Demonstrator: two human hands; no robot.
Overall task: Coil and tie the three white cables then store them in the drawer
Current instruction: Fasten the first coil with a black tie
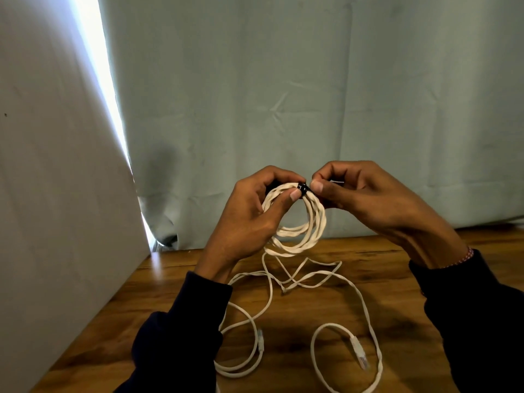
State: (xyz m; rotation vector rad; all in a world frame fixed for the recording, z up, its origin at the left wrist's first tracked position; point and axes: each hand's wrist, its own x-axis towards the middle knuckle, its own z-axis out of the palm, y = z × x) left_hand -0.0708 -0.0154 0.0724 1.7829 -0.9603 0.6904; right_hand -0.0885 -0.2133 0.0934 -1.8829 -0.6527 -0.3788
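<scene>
A white cable wound into a round coil hangs in the air above the wooden table. My left hand grips the coil's top left part, thumb pressed against a black tie wrapped around the strands. My right hand pinches that black tie from the right. Loose white cables lie tangled on the table below, with plug ends near the front. No drawer is in view.
A pale green curtain hangs behind the table. A white panel stands along the table's left side, with bright light in the gap between them. Dark sleeves cover both forearms.
</scene>
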